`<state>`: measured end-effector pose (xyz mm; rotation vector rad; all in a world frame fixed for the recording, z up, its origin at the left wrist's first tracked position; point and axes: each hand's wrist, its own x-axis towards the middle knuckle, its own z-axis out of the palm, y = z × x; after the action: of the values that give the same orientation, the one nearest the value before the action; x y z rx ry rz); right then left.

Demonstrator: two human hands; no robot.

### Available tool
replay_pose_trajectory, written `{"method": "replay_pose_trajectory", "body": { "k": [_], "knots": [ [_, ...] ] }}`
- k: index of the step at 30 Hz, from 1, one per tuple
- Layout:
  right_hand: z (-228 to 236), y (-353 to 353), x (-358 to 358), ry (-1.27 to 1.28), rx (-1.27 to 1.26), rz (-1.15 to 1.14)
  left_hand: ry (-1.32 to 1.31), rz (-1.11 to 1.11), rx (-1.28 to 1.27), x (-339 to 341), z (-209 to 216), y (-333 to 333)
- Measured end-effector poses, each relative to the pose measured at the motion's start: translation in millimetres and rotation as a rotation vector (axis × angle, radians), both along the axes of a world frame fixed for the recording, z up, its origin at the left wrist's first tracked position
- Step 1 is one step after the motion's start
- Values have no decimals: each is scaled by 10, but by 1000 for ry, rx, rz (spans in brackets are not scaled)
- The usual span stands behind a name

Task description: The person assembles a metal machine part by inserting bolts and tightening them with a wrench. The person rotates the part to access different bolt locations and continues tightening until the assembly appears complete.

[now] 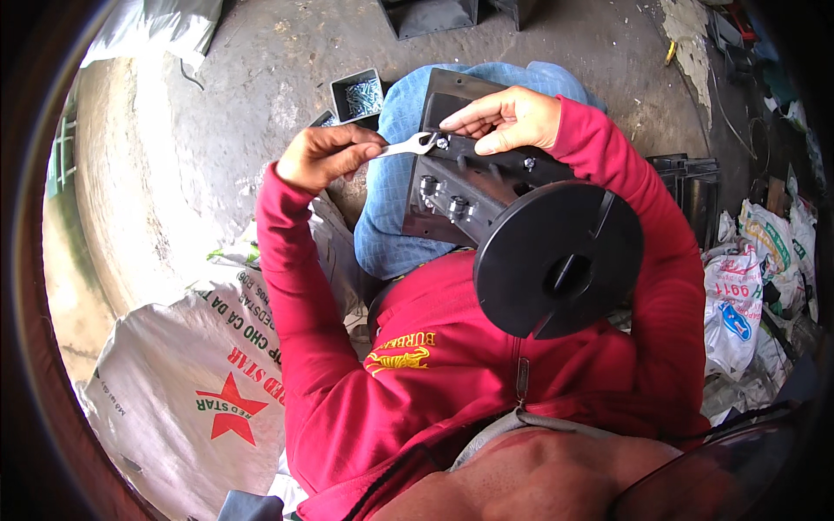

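My left hand (328, 156) is closed round the handle of a silver open-end wrench (405, 146). Its forked jaw reaches a bolt (442, 143) on a black part with a flat base, a ribbed post and a round disc (556, 300). Whether the jaw grips the bolt I cannot tell. My right hand (512, 120) lies over the part's far side, fingers stretched out, the fingertips close to that bolt. More bolts with nuts (457, 207) sit on the near side, and another bolt (530, 162) lies below my right hand. Blue cloth (387, 208) is under the part.
A dark square tray (357, 74) of small screws stands beyond my left hand, with a smaller one (325, 119) beside it. White printed sacks (191, 382) lie at the left, more bags (738, 295) at the right. Black parts (686, 187) are stacked near the bags.
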<state>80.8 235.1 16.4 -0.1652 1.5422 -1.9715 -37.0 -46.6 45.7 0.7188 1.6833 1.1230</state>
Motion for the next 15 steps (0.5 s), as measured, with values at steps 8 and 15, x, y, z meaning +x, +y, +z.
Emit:
{"method": "replay_pose_trajectory", "body": {
  "k": [8, 15],
  "knots": [
    [42, -15, -5, 29, 6, -1, 63, -267, 29, -270, 127, 293],
    [-21, -8, -16, 24, -36, -25, 626, -526, -235, -348, 513, 613]
  ]
}}
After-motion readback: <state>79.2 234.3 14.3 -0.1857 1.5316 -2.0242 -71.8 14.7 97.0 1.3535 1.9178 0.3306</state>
